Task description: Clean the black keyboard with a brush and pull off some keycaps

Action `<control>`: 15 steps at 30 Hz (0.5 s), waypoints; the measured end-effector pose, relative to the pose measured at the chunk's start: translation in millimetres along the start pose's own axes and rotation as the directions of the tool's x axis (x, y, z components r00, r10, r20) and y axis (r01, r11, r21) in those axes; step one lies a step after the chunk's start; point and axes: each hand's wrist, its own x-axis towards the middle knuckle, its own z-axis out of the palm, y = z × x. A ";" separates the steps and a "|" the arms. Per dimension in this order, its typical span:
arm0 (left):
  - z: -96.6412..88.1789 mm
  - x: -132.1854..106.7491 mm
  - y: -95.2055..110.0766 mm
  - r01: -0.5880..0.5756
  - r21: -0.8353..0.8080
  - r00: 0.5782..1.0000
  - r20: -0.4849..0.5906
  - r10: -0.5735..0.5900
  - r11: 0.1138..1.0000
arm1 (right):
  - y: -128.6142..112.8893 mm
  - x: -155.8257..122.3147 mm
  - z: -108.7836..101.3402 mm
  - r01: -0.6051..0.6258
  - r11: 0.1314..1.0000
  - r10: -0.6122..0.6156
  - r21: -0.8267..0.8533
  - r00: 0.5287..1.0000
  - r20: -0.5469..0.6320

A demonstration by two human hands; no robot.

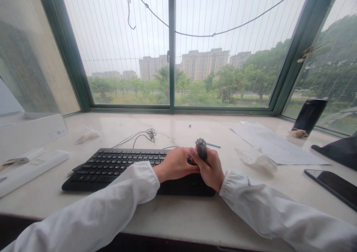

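Observation:
My right hand (209, 168) is wrapped round a dark, stubby tool (201, 149) that stands up out of the fist. Its grey top end looks notched; its exact kind does not show. Against it sits my left hand (175, 164), fingers closed and meeting the right hand. A small black and reddish part (191, 160) peeks out between the two hands, and what the left fingers grip is mostly hidden. Both hands are over the right portion of a black keyboard (111, 168), covering many of its keys.
Behind the keyboard lie a coiled cable (150, 134) and a thin blue stick (213, 145). Printed paper (276, 144), crumpled clear plastic (256, 160), a phone (334, 187) and a dark upright object (310, 116) are at right. A white box (30, 133) and white bar (33, 172) sit left.

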 end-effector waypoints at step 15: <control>0.1 1.8 -0.5 0.003 0.002 1.000 0.027 -0.003 1.000 | 1.6 0.0 0.1 -0.003 1.000 0.003 -0.015 1.000 0.006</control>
